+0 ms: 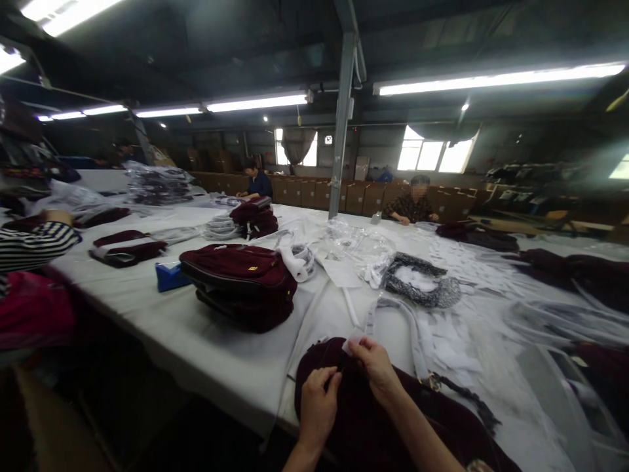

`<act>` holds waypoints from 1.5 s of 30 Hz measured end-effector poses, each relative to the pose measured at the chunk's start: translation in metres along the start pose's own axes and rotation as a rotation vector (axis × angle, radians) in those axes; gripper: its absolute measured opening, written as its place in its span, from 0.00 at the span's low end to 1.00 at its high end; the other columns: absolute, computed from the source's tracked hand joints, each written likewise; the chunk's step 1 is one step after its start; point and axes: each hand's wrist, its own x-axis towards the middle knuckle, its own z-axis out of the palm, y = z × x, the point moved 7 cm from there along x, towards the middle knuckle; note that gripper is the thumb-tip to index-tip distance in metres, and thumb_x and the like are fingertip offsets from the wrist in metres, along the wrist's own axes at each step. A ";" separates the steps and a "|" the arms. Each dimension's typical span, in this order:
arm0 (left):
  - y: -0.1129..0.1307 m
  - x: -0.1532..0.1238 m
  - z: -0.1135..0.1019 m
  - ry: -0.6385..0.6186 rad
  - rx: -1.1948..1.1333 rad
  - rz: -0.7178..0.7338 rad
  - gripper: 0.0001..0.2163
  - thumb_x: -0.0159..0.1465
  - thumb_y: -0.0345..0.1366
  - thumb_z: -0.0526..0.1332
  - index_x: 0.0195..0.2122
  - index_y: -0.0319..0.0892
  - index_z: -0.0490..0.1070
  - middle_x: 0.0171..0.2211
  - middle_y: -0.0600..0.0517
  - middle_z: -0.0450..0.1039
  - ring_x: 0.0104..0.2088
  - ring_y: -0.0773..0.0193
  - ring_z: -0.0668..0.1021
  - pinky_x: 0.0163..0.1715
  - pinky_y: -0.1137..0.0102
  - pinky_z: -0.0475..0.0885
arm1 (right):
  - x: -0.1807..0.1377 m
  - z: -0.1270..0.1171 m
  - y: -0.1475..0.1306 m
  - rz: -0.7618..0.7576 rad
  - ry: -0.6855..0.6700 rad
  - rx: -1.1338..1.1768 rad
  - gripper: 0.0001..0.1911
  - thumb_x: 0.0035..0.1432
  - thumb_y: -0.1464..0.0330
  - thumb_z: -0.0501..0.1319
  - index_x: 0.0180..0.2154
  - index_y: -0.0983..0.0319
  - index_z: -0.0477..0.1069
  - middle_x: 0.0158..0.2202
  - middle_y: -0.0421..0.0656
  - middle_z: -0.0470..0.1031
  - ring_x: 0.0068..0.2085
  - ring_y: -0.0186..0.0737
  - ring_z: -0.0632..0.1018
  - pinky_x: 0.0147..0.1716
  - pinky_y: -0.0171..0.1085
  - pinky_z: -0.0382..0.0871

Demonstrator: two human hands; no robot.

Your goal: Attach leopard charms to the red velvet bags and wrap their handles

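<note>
A dark maroon velvet bag [358, 419] lies at the table's near edge in front of me. My left hand [318, 403] is closed in a pinch on the bag's top edge. My right hand [376, 367] pinches the same spot from the right, with a small white paper tag [351, 344] at its fingertips. A pale strap [413, 328] runs from the bag across the table.
A stack of finished maroon bags [240, 282] sits to the left on the white table [171, 321], beside a blue box [170, 275]. A grey strap loop [417, 282], plastic wrappers and white paper slips lie ahead. Other people work at the far side and left edge.
</note>
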 end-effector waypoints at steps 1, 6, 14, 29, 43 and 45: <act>0.000 0.000 0.000 0.001 0.001 -0.001 0.12 0.61 0.39 0.53 0.35 0.42 0.75 0.34 0.48 0.76 0.37 0.59 0.77 0.41 0.64 0.71 | -0.001 0.002 -0.001 -0.006 -0.018 -0.010 0.21 0.36 0.57 0.71 0.29 0.65 0.71 0.22 0.39 0.72 0.22 0.32 0.71 0.21 0.30 0.61; 0.000 -0.001 0.000 -0.006 -0.003 -0.005 0.11 0.61 0.38 0.53 0.36 0.43 0.75 0.34 0.49 0.76 0.37 0.60 0.76 0.42 0.64 0.71 | -0.006 0.014 -0.006 -0.099 -0.175 -0.124 0.23 0.41 0.52 0.68 0.31 0.65 0.72 0.26 0.42 0.75 0.29 0.40 0.75 0.32 0.35 0.67; -0.001 0.000 0.000 -0.021 -0.024 -0.026 0.12 0.61 0.38 0.53 0.36 0.42 0.75 0.35 0.48 0.76 0.38 0.59 0.76 0.43 0.63 0.70 | -0.014 0.026 -0.015 -0.362 -0.319 -0.528 0.15 0.58 0.59 0.55 0.34 0.64 0.73 0.30 0.41 0.74 0.36 0.42 0.74 0.38 0.37 0.66; -0.025 0.002 -0.003 0.004 -0.313 -0.263 0.20 0.55 0.37 0.59 0.49 0.39 0.65 0.46 0.44 0.73 0.39 0.59 0.77 0.43 0.65 0.71 | -0.015 0.024 -0.007 -0.441 -0.233 -0.758 0.05 0.53 0.69 0.58 0.32 0.63 0.71 0.30 0.40 0.74 0.34 0.40 0.74 0.36 0.34 0.65; -0.030 0.010 0.000 -0.049 -0.455 -0.232 0.10 0.56 0.41 0.60 0.32 0.41 0.74 0.44 0.46 0.74 0.44 0.57 0.75 0.46 0.66 0.69 | -0.023 0.033 -0.016 -0.320 -0.465 -0.556 0.11 0.57 0.67 0.57 0.42 0.63 0.71 0.36 0.41 0.76 0.39 0.41 0.75 0.40 0.35 0.67; -0.028 0.011 0.001 -0.057 -0.465 -0.227 0.09 0.56 0.40 0.60 0.31 0.40 0.74 0.42 0.45 0.75 0.44 0.57 0.76 0.46 0.66 0.69 | -0.019 0.035 -0.015 -0.325 -0.465 -0.604 0.09 0.56 0.68 0.58 0.38 0.63 0.73 0.35 0.41 0.76 0.38 0.41 0.75 0.38 0.34 0.66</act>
